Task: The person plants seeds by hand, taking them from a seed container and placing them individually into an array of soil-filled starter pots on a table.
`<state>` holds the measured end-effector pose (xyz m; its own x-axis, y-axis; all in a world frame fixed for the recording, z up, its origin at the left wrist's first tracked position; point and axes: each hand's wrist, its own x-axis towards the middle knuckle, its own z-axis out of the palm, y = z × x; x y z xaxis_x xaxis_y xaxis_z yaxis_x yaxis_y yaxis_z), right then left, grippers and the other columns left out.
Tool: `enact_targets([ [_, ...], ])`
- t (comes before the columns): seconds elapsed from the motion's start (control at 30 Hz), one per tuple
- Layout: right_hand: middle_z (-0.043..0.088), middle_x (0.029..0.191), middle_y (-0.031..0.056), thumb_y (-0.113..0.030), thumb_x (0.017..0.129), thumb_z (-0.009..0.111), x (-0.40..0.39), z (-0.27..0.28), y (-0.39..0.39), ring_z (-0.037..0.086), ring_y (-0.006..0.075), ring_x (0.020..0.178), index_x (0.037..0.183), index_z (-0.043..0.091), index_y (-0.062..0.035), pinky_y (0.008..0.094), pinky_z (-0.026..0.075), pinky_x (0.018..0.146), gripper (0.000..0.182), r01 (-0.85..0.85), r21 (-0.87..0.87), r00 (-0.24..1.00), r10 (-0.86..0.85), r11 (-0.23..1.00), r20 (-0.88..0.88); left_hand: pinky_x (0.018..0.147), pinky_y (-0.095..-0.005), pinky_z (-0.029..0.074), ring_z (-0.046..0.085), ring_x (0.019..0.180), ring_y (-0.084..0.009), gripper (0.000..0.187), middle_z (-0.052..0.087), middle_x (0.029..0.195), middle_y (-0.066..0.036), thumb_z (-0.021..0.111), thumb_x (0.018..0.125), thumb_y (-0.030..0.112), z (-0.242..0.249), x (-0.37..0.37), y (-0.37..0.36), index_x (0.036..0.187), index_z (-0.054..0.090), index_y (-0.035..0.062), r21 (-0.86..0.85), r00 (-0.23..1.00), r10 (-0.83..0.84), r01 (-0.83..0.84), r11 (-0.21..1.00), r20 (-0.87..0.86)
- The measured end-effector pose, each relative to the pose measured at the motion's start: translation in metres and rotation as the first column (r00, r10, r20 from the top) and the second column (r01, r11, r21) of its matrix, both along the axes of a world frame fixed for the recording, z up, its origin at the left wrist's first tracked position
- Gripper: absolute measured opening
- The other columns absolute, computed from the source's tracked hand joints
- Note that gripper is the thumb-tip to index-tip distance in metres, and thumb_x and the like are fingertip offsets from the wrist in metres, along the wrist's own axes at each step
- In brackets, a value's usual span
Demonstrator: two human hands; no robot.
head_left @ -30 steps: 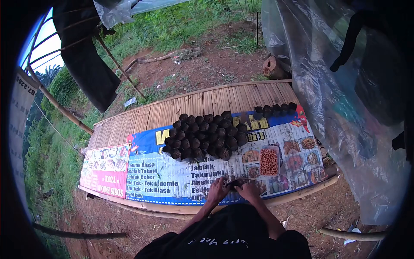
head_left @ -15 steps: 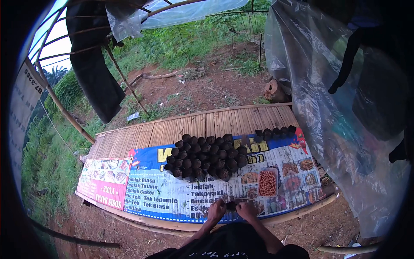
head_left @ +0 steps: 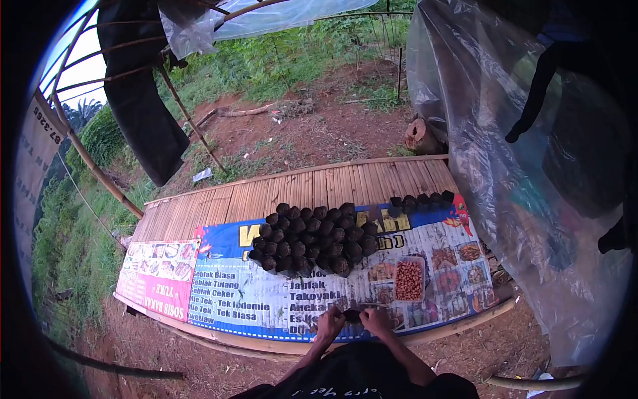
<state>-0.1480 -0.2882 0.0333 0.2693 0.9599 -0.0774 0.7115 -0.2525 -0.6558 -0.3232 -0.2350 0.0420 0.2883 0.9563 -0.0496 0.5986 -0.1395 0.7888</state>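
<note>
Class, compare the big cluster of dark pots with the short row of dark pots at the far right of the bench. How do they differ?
The cluster packs many pots in several rows at the bench's middle; the row is a single line of few pots by the plastic sheet. Both look dark and stand on the banner.

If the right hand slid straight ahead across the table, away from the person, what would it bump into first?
Probably the tub of reddish seeds. The right hand sits at the near edge of the banner, both hands pinching a small dark pot. The tub lies just beyond, slightly right; depth is hard to judge.
</note>
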Motion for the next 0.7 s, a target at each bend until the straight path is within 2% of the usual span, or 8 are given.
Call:
enact_targets([
  [0.3,0.066,0.071,0.0201,-0.037,0.085,0.058,0.000,0.004,0.004,0.065,0.0391,0.070,0.080,0.070,-0.0066,0.0483,0.052,0.064,0.033,-0.013,-0.019,0.999,0.012,1.000,-0.034,0.068,-0.0443,0.051,0.067,0.075,-0.0356,0.018,0.068,0.079,-0.017,0.068,0.075,0.016,0.000,0.000,-0.001,0.085,0.061,0.0014,-0.023,0.999,0.034,-0.035,0.999,-0.018],
  [0.37,0.065,0.071,0.0202,-0.036,0.085,0.058,0.004,0.009,0.011,0.065,0.0388,0.070,0.079,0.070,-0.0064,0.0482,0.052,0.063,0.033,-0.022,-0.020,0.999,0.021,1.000,-0.045,0.069,-0.0440,0.052,0.068,0.077,-0.0362,0.019,0.069,0.080,-0.017,0.068,0.075,0.017,0.007,0.004,-0.001,0.084,0.062,0.0012,0.022,1.000,0.028,-0.028,0.999,-0.008],
  [0.43,0.064,0.070,0.0207,-0.035,0.085,0.059,-0.002,0.011,0.008,0.065,0.0388,0.069,0.078,0.069,-0.0052,0.0478,0.051,0.063,0.032,0.010,0.048,0.997,-0.006,0.999,-0.081,0.070,-0.0441,0.052,0.067,0.077,-0.0368,0.019,0.069,0.081,-0.017,0.068,0.075,0.018,0.013,0.003,-0.003,0.083,0.063,0.0017,-0.013,0.999,0.051,-0.051,0.999,0.001],
  [0.5,0.063,0.069,0.0210,-0.033,0.085,0.060,0.000,0.000,0.009,0.064,0.0391,0.068,0.077,0.068,-0.0038,0.0476,0.050,0.062,0.032,0.015,0.039,0.998,-0.013,0.999,-0.059,0.070,-0.0442,0.052,0.067,0.077,-0.0369,0.019,0.069,0.081,-0.018,0.068,0.075,0.018,0.006,0.003,0.001,0.083,0.063,0.0014,0.002,1.000,0.012,-0.012,1.000,-0.011],
  [0.57,0.063,0.068,0.0210,-0.033,0.084,0.061,0.002,-0.013,0.009,0.064,0.0397,0.068,0.076,0.067,-0.0035,0.0477,0.050,0.062,0.031,0.026,0.075,0.991,-0.015,0.997,-0.137,0.071,-0.0442,0.052,0.067,0.077,-0.0365,0.018,0.069,0.080,-0.018,0.068,0.075,0.017,0.004,0.002,-0.001,0.083,0.063,0.0010,-0.047,0.996,0.060,-0.064,0.997,-0.072],
  [0.63,0.063,0.069,0.0209,-0.033,0.084,0.061,0.005,-0.004,0.009,0.064,0.0399,0.068,0.075,0.067,-0.0031,0.0477,0.050,0.063,0.031,0.018,0.100,0.997,-0.010,0.995,-0.082,0.071,-0.0446,0.052,0.067,0.077,-0.0363,0.020,0.068,0.080,-0.018,0.067,0.075,0.019,0.010,0.004,0.008,0.083,0.063,0.0009,0.024,1.000,0.008,-0.008,1.000,-0.015],
  [0.7,0.064,0.069,0.0209,-0.032,0.084,0.060,0.002,-0.004,0.011,0.064,0.0401,0.069,0.075,0.066,-0.0028,0.0477,0.050,0.063,0.032,0.016,0.120,0.999,-0.010,0.993,-0.049,0.071,-0.0445,0.052,0.067,0.076,-0.0361,0.020,0.068,0.079,-0.017,0.067,0.075,0.019,0.007,0.005,0.010,0.083,0.062,0.0012,0.052,1.000,0.024,-0.024,0.998,0.007],
])
